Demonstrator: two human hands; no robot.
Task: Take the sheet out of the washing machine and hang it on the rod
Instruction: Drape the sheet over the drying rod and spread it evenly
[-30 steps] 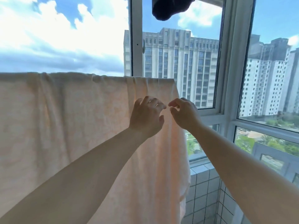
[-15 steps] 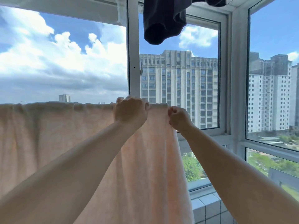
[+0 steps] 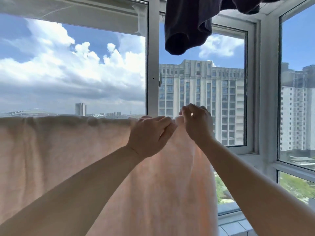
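**Peach sheet draped across the frame, both hands at its top right corner**

Peach-coloured fabric fills the lower left and centre of the frame: the sheet (image 3: 68, 159) hangs in soft vertical folds, its top edge running level from the left border to just right of centre. The rod itself is hidden under the folded-over cloth, so it cannot be seen directly.

Two bare forearms reach up from the bottom corners and meet at the sheet's upper right corner. The left hand (image 3: 150, 133) lies over the top edge, back of the hand toward the camera, fingers bent forward over the fold; whether they actually clamp the cloth cannot be told. The right hand (image 3: 197, 123), just beside it and slightly higher, has its fingers curled together and pinches a small pale bunch of the sheet's corner.

Behind the sheet stands a white-framed window (image 3: 152, 68), with blue sky and large white clouds in the upper left. A tall grey building (image 3: 201, 99) shows through the centre pane, and more towers appear at the right edge. At the top centre a dark garment (image 3: 185, 31) hangs down from above. Green treetops and pale wall tiles show at the lower right.
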